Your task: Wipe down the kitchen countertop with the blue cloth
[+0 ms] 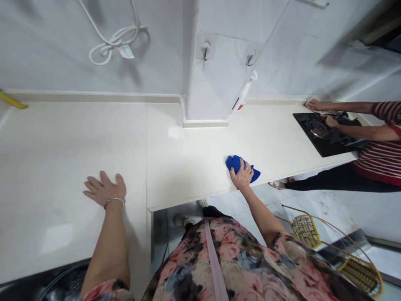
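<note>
My left hand (105, 190) lies flat with fingers spread on the left stretch of the pale countertop (72, 142), a bangle round its wrist. Under my right hand (242, 175) is a bunched blue cloth (233, 162), pressed onto the counter near its front edge. The fingers curl over the cloth, and some of it sticks out on both sides of the hand.
At the right, a person in a striped shirt (382, 161) holds a pale cloth behind a black gas stove (328, 146). A wall corner (208, 83) with hooks juts over the counter. A knotted white cable (108, 46) hangs at left; a wicker chair (305, 230) stands on the floor.
</note>
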Available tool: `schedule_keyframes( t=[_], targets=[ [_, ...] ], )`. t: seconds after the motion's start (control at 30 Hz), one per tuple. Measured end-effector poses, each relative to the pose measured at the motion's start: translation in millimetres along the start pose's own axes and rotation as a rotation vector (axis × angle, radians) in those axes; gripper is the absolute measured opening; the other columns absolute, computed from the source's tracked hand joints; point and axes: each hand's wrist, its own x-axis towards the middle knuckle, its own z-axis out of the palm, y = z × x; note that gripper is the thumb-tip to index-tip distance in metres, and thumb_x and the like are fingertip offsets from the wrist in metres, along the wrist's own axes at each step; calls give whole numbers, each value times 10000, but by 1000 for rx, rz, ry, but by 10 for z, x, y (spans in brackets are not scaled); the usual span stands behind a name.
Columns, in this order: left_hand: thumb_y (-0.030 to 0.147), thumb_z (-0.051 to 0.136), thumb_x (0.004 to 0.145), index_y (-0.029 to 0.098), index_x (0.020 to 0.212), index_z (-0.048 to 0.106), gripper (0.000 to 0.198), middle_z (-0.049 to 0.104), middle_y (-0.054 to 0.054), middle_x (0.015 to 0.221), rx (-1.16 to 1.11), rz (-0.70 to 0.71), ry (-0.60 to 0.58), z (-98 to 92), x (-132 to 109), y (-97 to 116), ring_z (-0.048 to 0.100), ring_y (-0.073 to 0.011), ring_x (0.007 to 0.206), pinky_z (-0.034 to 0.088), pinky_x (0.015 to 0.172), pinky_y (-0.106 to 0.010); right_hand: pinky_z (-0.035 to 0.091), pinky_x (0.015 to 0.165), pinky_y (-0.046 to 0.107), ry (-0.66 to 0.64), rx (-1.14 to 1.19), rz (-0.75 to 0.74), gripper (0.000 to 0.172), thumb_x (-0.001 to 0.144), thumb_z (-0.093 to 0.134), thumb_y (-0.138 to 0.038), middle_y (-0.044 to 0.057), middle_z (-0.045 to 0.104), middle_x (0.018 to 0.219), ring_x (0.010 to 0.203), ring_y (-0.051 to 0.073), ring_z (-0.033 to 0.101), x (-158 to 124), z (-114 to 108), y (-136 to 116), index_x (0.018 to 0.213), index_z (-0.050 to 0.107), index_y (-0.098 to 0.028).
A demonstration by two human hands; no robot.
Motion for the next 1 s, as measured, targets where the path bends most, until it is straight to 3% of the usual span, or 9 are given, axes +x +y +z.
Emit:
schedule_keyframes(
  t=[0.23, 0.4, 0.53, 0.8, 1.0],
  targets=[
    [548, 249, 1068, 67, 1669, 251, 770, 77, -260, 1756, 53, -74, -26, -29, 29, 98, 19, -404, 1633, -16, 1294, -608, 250, 1217, 592, -25, 41, -51, 734, 990, 409, -523, 234, 420, 1567, 1439, 388, 368, 578, 66, -68, 1606, 366, -126],
    [423, 246, 1060, -83, 1649, 111, 788, 18, -311, 1743, 19, -249, -79, 51, -125, 500, -34, -440, 1623, -17, 1297, -615, 241, 1215, 598, -30, 70, -66, 730, 987, 428, -517, 232, 429, 1564, 1444, 389, 352, 964, 141, -130, 1605, 370, -133],
    [487, 260, 1036, -92, 1645, 144, 848, 58, -318, 1741, 17, -239, 14, 199, -317, 770, -7, -432, 1631, -14, 1313, -587, 239, 1214, 611, -18, 120, -85, 725, 977, 464, -511, 237, 436, 1555, 1434, 394, 356, 1225, 196, -173, 1594, 389, -138],
    [468, 289, 1017, -71, 1633, 251, 820, 173, -336, 1717, 45, -202, 155, 295, -355, 767, 103, -448, 1623, 87, 1308, -640, 293, 1179, 642, 3, 117, -95, 718, 959, 511, -493, 247, 461, 1521, 1406, 399, 385, 1776, 297, -363, 1571, 415, -131],
    [449, 318, 1009, -63, 1623, 289, 800, 210, -334, 1708, 74, -220, 172, 298, -358, 793, 135, -442, 1619, 114, 1308, -627, 313, 1122, 719, 12, 129, -45, 742, 963, 503, -458, 312, 434, 1527, 1429, 473, 363, 1769, 355, -889, 1587, 385, -73]
  ],
)
